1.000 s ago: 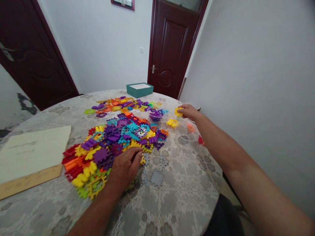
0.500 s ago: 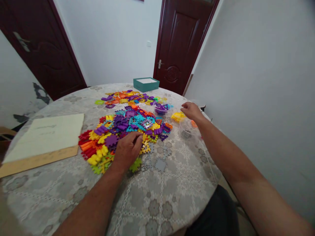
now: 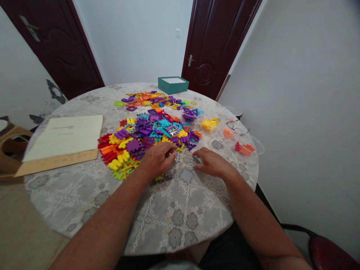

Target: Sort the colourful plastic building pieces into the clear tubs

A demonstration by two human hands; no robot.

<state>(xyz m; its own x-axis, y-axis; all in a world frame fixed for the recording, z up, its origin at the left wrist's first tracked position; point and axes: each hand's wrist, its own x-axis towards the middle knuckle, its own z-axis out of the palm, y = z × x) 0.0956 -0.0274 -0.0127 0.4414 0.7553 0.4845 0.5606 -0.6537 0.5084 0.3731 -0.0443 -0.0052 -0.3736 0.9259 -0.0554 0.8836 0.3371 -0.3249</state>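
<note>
My left hand (image 3: 159,159) rests at the near right edge of a large heap of coloured plastic interlocking pieces (image 3: 146,137). Its fingers are curled, with a gap between thumb and forefinger, and nothing shows in them. To its right, my right hand (image 3: 212,161) reaches in low over the table, thumb and fingers apart, its tips at a grey toothed frame piece partly hidden by them. A flat grey square piece (image 3: 186,175) lies just nearer to me, between the hands. More grey pieces by my left hand are partly covered.
Behind the heap lies a second spread of pieces (image 3: 149,100), with a green box (image 3: 173,86) beyond. Yellow pieces (image 3: 209,124), orange-red pieces (image 3: 245,149), a clear tub of purple pieces (image 3: 189,113) and glasses (image 3: 234,126) lie right. A paper sheet (image 3: 67,135) is left.
My right hand has come from beside the yellow pieces, nearer and leftward, to the grey pieces. My left hand stays by the heap's edge. The view has tilted down.
</note>
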